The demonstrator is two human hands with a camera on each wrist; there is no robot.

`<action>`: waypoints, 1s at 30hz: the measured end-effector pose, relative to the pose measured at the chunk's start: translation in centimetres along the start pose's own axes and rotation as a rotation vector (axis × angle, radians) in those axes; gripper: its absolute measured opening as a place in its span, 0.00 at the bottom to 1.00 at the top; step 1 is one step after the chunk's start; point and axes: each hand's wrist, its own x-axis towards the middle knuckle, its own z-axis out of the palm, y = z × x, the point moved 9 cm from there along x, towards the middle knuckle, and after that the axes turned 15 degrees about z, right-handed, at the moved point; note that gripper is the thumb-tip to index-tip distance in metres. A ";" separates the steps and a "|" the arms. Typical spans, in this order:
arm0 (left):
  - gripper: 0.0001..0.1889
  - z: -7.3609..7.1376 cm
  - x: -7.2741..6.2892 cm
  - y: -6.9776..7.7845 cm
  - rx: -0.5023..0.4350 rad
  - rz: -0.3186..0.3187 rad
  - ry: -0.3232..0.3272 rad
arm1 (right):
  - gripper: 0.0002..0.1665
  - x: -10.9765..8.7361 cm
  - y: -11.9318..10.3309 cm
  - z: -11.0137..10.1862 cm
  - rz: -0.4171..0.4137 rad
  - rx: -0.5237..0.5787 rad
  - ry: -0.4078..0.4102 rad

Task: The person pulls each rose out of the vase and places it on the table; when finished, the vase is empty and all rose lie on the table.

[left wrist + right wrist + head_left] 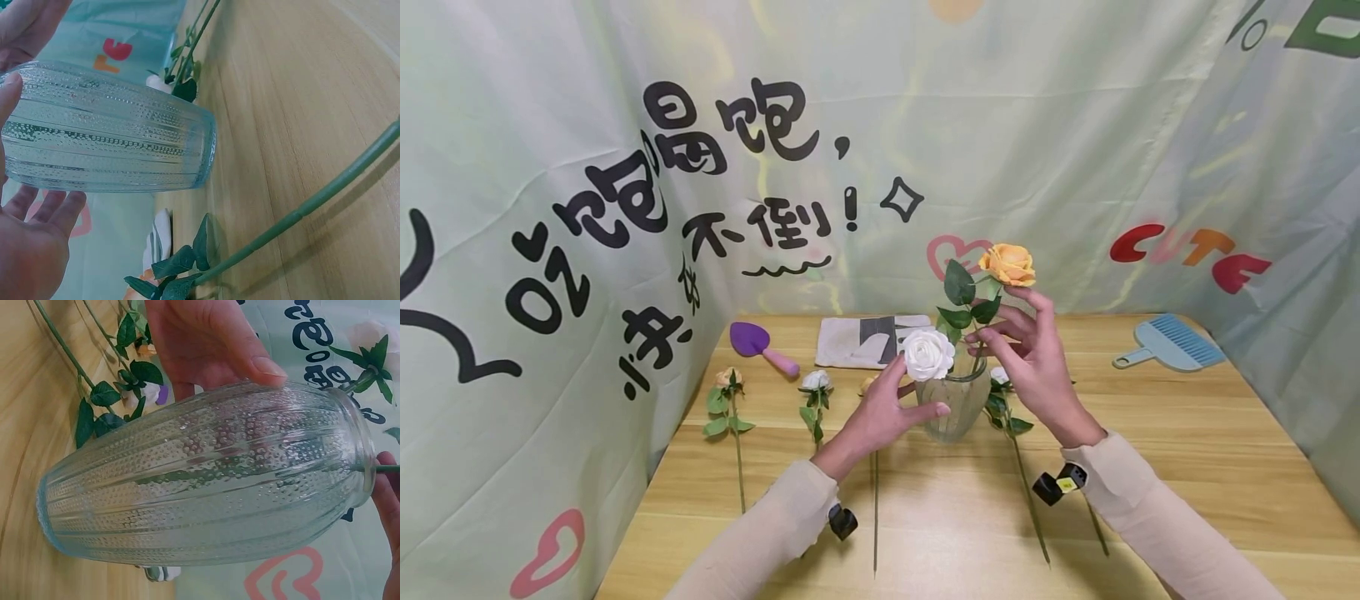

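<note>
A ribbed clear glass vase (958, 408) stands on the wooden table, its dotted wall filling much of both wrist views. My left hand (880, 410) holds the vase's side, thumb toward me and fingers round the far side. A white rose (928, 355) leans out of the mouth on the left. With my right hand (1036, 362) I pinch the stem of an orange rose (1007, 265) just above the rim (357, 447). That stem reaches down into the vase, and its bloom and green leaves (959, 283) rise above my fingers.
On the left lie an orange rose (728, 379) and a white rose (816, 381); further stems (876, 508) lie nearer the middle. Another white rose (1000, 377) lies right of the vase. Behind are a purple trowel (751, 339), folded gloves (842, 342) and a light blue dustpan (1176, 342).
</note>
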 end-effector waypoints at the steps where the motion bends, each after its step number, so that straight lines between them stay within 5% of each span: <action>1: 0.49 0.0 0.0 0.0 0.001 0.002 0.000 | 0.34 0.0 0.1 -0.1 0.001 0.001 0.015; 10: 0.49 0.0 0.0 -0.1 0.009 -0.010 0.001 | 0.15 0.0 0.3 -0.6 -0.011 -0.003 0.077; 18: 0.48 0.0 0.0 0.1 -0.002 -0.005 0.002 | 0.24 0.1 0.0 -0.4 -0.028 -0.124 0.081; 30: 0.48 0.0 0.0 -0.1 -0.013 -0.002 -0.001 | 0.20 1.8 -3.4 -2.4 -0.133 0.051 0.206</action>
